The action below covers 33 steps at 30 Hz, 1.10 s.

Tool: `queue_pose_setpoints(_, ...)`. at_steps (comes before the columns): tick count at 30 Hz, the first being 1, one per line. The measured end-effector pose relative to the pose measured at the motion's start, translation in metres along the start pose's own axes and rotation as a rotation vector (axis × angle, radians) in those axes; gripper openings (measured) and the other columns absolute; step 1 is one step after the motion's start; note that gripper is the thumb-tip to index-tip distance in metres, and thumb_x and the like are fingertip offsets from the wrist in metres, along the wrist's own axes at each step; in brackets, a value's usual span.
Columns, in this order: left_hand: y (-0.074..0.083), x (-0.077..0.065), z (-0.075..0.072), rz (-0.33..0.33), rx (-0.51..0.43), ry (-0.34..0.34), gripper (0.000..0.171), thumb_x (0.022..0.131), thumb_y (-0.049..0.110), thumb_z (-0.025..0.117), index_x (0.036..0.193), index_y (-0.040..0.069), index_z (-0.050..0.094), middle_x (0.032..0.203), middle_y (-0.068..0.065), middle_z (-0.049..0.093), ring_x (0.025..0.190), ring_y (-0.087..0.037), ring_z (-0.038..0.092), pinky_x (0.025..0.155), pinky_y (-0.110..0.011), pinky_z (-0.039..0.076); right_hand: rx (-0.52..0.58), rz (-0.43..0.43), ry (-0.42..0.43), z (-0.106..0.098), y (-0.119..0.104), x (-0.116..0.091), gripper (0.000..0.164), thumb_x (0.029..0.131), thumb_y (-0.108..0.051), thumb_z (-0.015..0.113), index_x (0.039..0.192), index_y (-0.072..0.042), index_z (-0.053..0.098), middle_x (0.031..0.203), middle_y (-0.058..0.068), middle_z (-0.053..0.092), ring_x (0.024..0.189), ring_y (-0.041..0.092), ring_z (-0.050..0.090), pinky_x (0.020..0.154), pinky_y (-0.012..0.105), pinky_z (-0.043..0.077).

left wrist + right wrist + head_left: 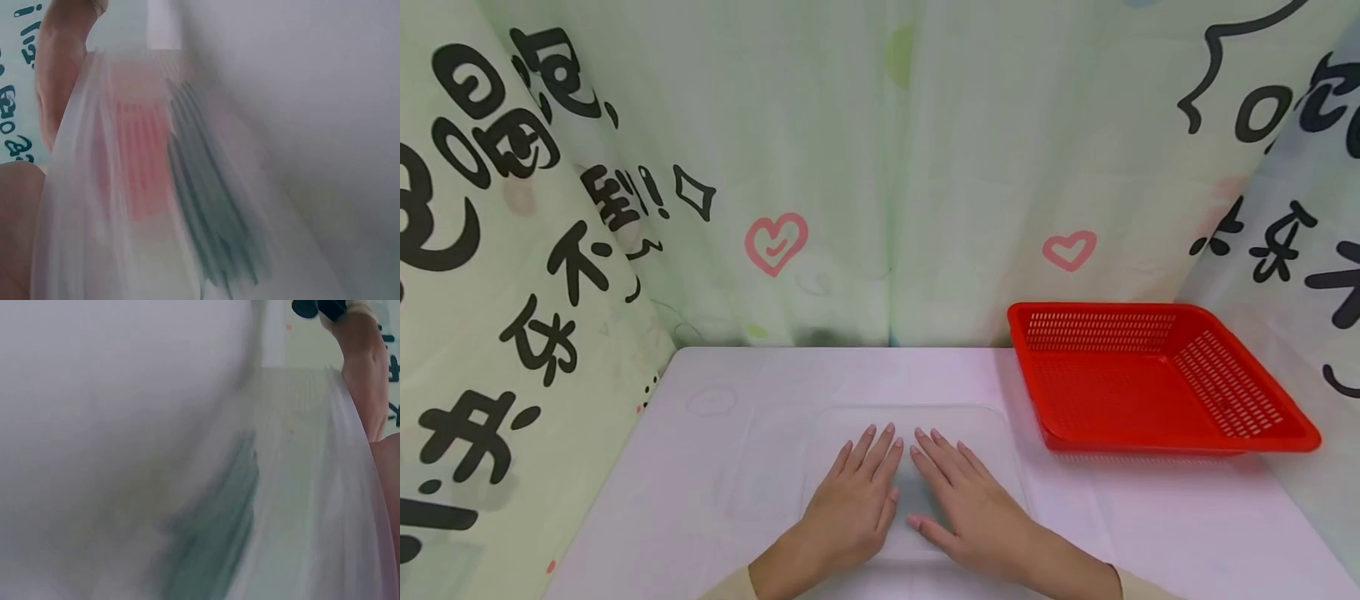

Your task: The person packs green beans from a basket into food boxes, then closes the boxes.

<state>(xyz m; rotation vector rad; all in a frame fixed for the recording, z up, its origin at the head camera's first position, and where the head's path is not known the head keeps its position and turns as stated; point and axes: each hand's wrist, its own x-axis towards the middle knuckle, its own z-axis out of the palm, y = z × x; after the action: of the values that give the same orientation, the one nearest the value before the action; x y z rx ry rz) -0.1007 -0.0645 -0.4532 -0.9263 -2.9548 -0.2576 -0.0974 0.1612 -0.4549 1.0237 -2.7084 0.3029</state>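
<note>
Both hands lie palm down with straight fingers on a clear plastic piece (992,433), shaped like a rounded rectangle, on the table. My left hand (853,500) covers its left half and my right hand (973,508) its right half, fingertips pointing inward and away. A narrow gap separates them, and a grey-green patch (917,492) shows there. In the left wrist view, blurred translucent plastic (81,206) stands close, with a streaky dark green shape (215,200) in it or reflected by it. The right wrist view has a similar green shape (222,525). Which it is, I cannot tell.
A red perforated plastic basket (1105,400) stands at the back right of the white-covered table (737,433). Pale curtains (850,125) with black writing and pink hearts hang behind and at both sides.
</note>
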Motion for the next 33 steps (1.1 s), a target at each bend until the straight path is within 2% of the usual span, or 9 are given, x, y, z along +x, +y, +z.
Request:
queue_pose_setpoints(2,0.002,-0.001,0.0,0.006,0.001,0.0,0.057,0.109,0.034,0.03,0.16,0.008,0.029,0.17,-0.009,0.016,0.156,-0.032,0.013,0.121,-0.055,0.024,-0.018,-0.016,0.0,0.001,-0.004,-0.001,0.078,0.098,-0.059,0.053,0.155,-0.007,0.041,0.164,0.008,0.034,0.151,0.029,0.031,0.124,0.043,0.017)
queue_pose_setpoints(4,0.003,-0.001,0.001,0.006,0.015,0.009,0.056,0.109,0.033,0.031,0.16,0.009,0.03,0.169,-0.009,0.017,0.156,-0.032,0.014,0.121,-0.055,0.025,-0.04,-0.031,0.001,0.002,-0.006,-0.001,0.079,0.099,-0.061,0.05,0.155,-0.006,0.041,0.164,0.008,0.034,0.151,0.029,0.031,0.123,0.045,0.021)
queue_pose_setpoints(9,0.0,0.0,-0.001,0.015,0.03,0.049,0.056,0.109,0.034,0.032,0.16,0.011,0.031,0.169,-0.009,0.019,0.156,-0.032,0.016,0.12,-0.055,0.026,0.019,0.019,-0.062,-0.003,0.002,0.001,0.084,0.098,-0.066,0.047,0.158,-0.008,0.035,0.166,0.008,0.029,0.153,0.029,0.027,0.119,0.054,0.028)
queue_pose_setpoints(12,-0.009,-0.001,-0.004,-0.001,0.004,0.08,0.055,0.108,0.033,0.035,0.159,0.011,0.033,0.168,-0.01,0.022,0.155,-0.033,0.018,0.12,-0.056,0.026,0.049,0.1,-0.085,-0.006,0.017,0.003,0.086,0.097,-0.066,0.048,0.159,-0.008,0.033,0.167,0.009,0.025,0.154,0.031,0.024,0.121,0.056,0.025)
queue_pose_setpoints(17,-0.026,-0.004,-0.003,-0.066,0.0,0.106,0.055,0.108,0.031,0.038,0.158,0.009,0.035,0.166,-0.014,0.026,0.154,-0.039,0.02,0.12,-0.057,0.025,0.009,0.26,-0.049,-0.005,0.048,0.007,0.086,0.097,-0.061,0.054,0.157,-0.003,0.034,0.166,0.016,0.025,0.153,0.038,0.023,0.12,0.06,0.022)
queue_pose_setpoints(20,-0.031,-0.004,-0.002,-0.074,0.016,0.109,0.055,0.108,0.032,0.038,0.157,0.007,0.037,0.164,-0.019,0.028,0.152,-0.043,0.02,0.119,-0.058,0.026,0.017,0.298,-0.046,-0.004,0.057,0.009,0.087,0.097,-0.06,0.054,0.157,-0.001,0.033,0.165,0.019,0.025,0.152,0.04,0.021,0.12,0.06,0.022)
queue_pose_setpoints(26,-0.036,0.006,-0.005,-0.095,0.018,0.093,0.057,0.107,0.034,0.038,0.158,0.008,0.035,0.165,-0.019,0.024,0.153,-0.043,0.018,0.12,-0.06,0.023,0.024,0.272,-0.072,-0.007,0.054,0.013,0.088,0.097,-0.062,0.053,0.157,-0.002,0.033,0.167,0.016,0.023,0.153,0.039,0.02,0.121,0.058,0.022)
queue_pose_setpoints(30,-0.042,0.014,-0.004,-0.108,0.038,0.086,0.059,0.107,0.035,0.038,0.158,0.006,0.034,0.166,-0.017,0.023,0.153,-0.042,0.018,0.12,-0.06,0.021,0.001,0.201,-0.087,-0.005,0.045,0.013,0.088,0.098,-0.065,0.049,0.157,-0.003,0.033,0.168,0.014,0.022,0.153,0.038,0.021,0.121,0.057,0.023)
queue_pose_setpoints(33,-0.046,0.018,-0.004,-0.116,0.054,0.081,0.06,0.106,0.036,0.039,0.157,0.004,0.034,0.166,-0.016,0.025,0.154,-0.04,0.019,0.121,-0.058,0.022,-0.018,0.159,-0.065,-0.004,0.041,0.013,0.087,0.098,-0.064,0.048,0.157,-0.002,0.034,0.167,0.014,0.023,0.153,0.038,0.023,0.12,0.057,0.024)
